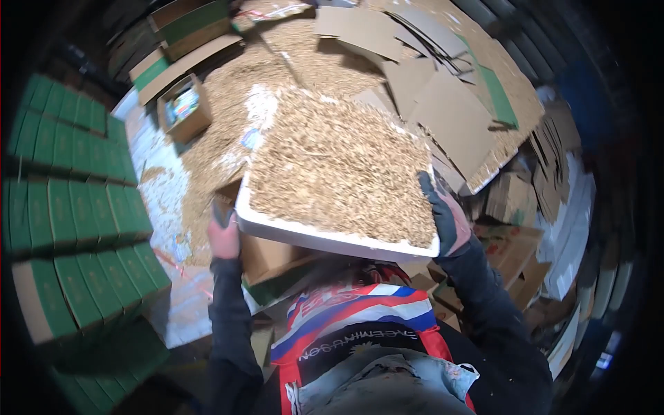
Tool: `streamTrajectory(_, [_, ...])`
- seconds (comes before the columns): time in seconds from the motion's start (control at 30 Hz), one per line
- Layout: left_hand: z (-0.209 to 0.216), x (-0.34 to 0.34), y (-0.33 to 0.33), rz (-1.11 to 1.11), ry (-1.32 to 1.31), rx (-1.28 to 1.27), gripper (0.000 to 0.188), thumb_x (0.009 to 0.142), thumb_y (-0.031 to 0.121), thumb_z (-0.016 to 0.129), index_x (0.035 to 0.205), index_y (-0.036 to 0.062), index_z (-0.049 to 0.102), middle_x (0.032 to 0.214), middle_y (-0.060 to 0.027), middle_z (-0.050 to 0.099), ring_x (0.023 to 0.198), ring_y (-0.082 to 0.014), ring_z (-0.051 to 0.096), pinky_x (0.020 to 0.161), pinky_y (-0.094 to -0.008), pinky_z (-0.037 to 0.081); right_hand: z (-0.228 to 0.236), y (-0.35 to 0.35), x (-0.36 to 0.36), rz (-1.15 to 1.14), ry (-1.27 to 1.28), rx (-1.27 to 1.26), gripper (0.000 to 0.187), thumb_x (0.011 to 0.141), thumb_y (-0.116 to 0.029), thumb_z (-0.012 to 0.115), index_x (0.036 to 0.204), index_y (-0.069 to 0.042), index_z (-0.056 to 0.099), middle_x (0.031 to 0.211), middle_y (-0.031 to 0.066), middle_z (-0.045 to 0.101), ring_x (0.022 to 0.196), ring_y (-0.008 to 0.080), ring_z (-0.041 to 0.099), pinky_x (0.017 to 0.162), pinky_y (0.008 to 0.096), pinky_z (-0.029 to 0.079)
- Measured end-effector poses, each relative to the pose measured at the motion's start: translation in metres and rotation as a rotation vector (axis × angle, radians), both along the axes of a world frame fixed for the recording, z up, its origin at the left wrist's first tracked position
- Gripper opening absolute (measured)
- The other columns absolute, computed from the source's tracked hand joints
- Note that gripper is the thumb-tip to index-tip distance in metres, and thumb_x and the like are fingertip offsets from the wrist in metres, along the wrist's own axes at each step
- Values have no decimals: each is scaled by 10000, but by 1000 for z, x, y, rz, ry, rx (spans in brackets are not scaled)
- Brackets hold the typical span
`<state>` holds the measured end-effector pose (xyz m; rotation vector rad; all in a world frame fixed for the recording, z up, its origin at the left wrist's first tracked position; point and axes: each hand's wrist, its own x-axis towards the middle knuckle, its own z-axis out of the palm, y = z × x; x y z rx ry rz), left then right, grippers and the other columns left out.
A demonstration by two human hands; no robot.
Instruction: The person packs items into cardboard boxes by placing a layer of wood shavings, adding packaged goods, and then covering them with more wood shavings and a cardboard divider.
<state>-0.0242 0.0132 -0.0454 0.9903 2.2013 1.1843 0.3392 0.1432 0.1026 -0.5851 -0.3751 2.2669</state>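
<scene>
A white shallow tray [335,240] heaped with light-brown chips or husks [339,166] is held up in front of me, tilted slightly. My left hand [225,234], in a pink and dark glove, is closed at its near left corner; the fingertips are partly hidden. My right hand [449,213], in a similar glove, grips the right edge with its dark fingers along the rim. Under the tray's near left side stands an open cardboard box [266,257], its inside mostly covered by the tray.
More loose chips [228,83] cover the work surface. Flat cardboard sheets [449,124] lie at the far right. A small box with colourful packets [183,107] sits at the left. Green boxes [62,214] are stacked along the left, and folded cartons [515,256] lie at the right.
</scene>
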Motion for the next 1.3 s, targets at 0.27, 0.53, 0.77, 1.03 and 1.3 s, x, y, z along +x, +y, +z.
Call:
streamTrajectory(0.27, [8,47,17,-104,-1197,729,498,837,292,479,1242,31,354,1168,-139,483,1010,-254,507,820,-355,444,-48,19,-80,193,-299,129,305,859,-187,527,1112,-30,459,952,55,565,822,118,566,698,262,485])
streamTrajectory(0.53, [12,48,43,-52,-120,201,451,815,84,465,1255,50,377,965,-182,578,860,-242,574,784,-298,422,-110,42,-34,18,-1309,1274,575,806,-159,555,1272,24,272,1130,196,496,956,268,537,823,328,407])
streamTrajectory(0.77, [15,56,54,-1,-96,77,381,828,208,489,1179,62,481,984,-180,588,919,-258,571,807,-338,416,-64,56,-63,187,-1585,2042,427,654,-90,614,1063,-73,493,1011,150,506,862,332,535,701,395,466])
streamTrajectory(1.03, [-88,-30,226,-160,574,-628,454,729,360,601,1111,132,517,1156,-140,452,1059,-299,435,854,-382,391,-117,281,-99,836,-1661,1961,571,666,-157,637,1185,-115,404,1037,123,515,846,296,564,703,363,464])
streamTrajectory(1.3, [-109,-36,195,-234,654,-503,517,650,338,671,1122,178,531,1166,-101,446,1066,-306,415,910,-373,342,-59,330,-92,514,-1500,1610,278,615,-121,712,850,-25,598,758,102,599,698,191,582,663,291,452])
